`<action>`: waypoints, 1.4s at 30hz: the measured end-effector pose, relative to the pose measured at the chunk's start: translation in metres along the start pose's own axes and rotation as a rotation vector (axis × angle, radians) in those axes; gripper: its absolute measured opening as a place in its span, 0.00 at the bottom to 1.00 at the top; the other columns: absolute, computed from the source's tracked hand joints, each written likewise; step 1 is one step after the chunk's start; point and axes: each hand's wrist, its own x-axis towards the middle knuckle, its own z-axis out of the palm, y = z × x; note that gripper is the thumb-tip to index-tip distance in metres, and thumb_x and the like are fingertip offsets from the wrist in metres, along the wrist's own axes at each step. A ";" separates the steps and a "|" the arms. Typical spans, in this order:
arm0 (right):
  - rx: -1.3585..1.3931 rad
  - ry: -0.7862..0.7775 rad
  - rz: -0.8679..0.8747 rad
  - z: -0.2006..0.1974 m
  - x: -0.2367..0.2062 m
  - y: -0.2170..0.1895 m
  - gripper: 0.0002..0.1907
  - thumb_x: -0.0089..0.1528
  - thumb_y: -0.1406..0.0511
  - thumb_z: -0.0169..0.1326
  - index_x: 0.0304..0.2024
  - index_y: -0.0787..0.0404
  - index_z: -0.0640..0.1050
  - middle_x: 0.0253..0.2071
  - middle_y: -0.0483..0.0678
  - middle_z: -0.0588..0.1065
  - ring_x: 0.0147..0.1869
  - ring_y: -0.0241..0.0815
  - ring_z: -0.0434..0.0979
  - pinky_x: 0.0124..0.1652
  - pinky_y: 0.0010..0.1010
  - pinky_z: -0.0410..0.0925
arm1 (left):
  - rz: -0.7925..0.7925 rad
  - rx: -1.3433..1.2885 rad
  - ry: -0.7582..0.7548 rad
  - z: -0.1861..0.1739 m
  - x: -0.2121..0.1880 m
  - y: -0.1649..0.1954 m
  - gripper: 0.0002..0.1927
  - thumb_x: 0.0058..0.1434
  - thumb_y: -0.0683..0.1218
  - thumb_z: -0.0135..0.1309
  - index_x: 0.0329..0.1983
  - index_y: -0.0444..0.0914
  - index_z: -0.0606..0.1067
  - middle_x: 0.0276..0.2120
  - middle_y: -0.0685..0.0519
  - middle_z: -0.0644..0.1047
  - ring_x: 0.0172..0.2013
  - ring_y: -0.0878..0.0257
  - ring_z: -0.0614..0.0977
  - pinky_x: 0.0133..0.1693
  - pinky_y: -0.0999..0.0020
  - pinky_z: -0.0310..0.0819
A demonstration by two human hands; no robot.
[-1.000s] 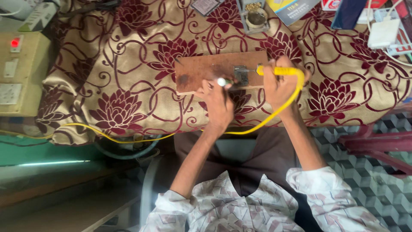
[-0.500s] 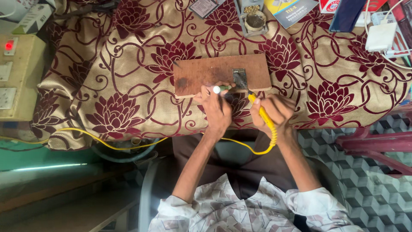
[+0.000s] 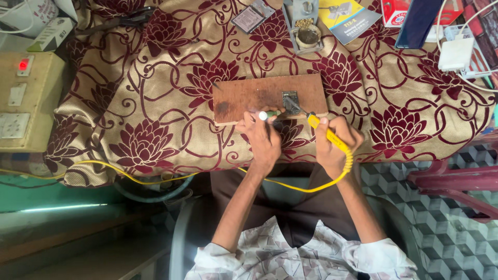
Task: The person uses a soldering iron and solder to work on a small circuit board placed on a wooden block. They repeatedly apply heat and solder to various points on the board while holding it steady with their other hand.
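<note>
The right hand (image 3: 336, 141) is closed around a yellow-handled soldering iron (image 3: 326, 133), gripped like a pen so its dark tip slants up and away from the wrist to meet a small grey component (image 3: 291, 102) lying just beyond the fingers. The left hand (image 3: 261, 136), close beside the right but not touching it, is pinched shut on a thin green tool with a white end (image 3: 267, 114); it may be a probe or a short rod, though it is too small to tell, and it points toward the same component, probably to steady or feed the joint. The component rests on a scorched wooden board (image 3: 268, 96) directly ahead of both hands, likely there to keep heat off the cloth beneath. From the iron a yellow cord (image 3: 155, 179) loops under the right wrist and trails far out past the left elbow. The surface is draped in a gold cloth with maroon flowers (image 3: 155, 103). Well beyond the board stands a metal iron stand (image 3: 303, 26), with a yellow booklet (image 3: 348, 18) and a white charger (image 3: 455, 54) further off past the right hand. Far to the left side sits a beige switch box with a red lamp (image 3: 23, 98). Below the right arm, a patterned tile floor (image 3: 451, 238) shows.
</note>
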 end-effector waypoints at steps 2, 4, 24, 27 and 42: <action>0.014 -0.003 0.042 -0.004 -0.005 0.005 0.14 0.71 0.67 0.55 0.31 0.65 0.69 0.22 0.51 0.69 0.23 0.47 0.70 0.27 0.37 0.62 | -0.027 0.035 -0.015 0.000 0.001 0.001 0.14 0.60 0.35 0.49 0.48 0.39 0.75 0.40 0.53 0.78 0.45 0.54 0.69 0.51 0.54 0.52; -0.053 0.068 0.032 -0.004 -0.009 0.010 0.14 0.72 0.66 0.54 0.33 0.65 0.70 0.24 0.51 0.72 0.25 0.46 0.70 0.29 0.37 0.62 | -0.040 0.048 -0.018 -0.001 0.001 0.002 0.13 0.61 0.35 0.49 0.47 0.39 0.75 0.41 0.53 0.78 0.44 0.54 0.69 0.50 0.55 0.51; 0.000 0.018 -0.026 0.003 -0.018 0.033 0.10 0.72 0.65 0.55 0.39 0.65 0.72 0.29 0.51 0.78 0.30 0.43 0.79 0.32 0.33 0.69 | -0.031 0.028 -0.019 -0.003 -0.004 -0.003 0.16 0.60 0.36 0.49 0.50 0.39 0.75 0.40 0.47 0.74 0.46 0.49 0.68 0.50 0.53 0.52; 0.126 0.095 0.135 0.004 -0.029 0.037 0.09 0.74 0.64 0.53 0.45 0.65 0.71 0.35 0.53 0.80 0.34 0.41 0.79 0.35 0.31 0.69 | -0.063 0.094 -0.003 -0.003 -0.011 -0.005 0.17 0.59 0.36 0.50 0.53 0.36 0.74 0.43 0.39 0.70 0.46 0.45 0.65 0.49 0.53 0.52; 0.551 0.177 0.244 0.042 0.056 0.116 0.12 0.75 0.73 0.45 0.61 0.68 0.69 0.51 0.55 0.78 0.44 0.36 0.80 0.35 0.19 0.69 | -0.256 -0.106 0.116 -0.001 0.003 0.000 0.07 0.69 0.38 0.47 0.45 0.31 0.75 0.40 0.40 0.73 0.43 0.49 0.71 0.45 0.55 0.62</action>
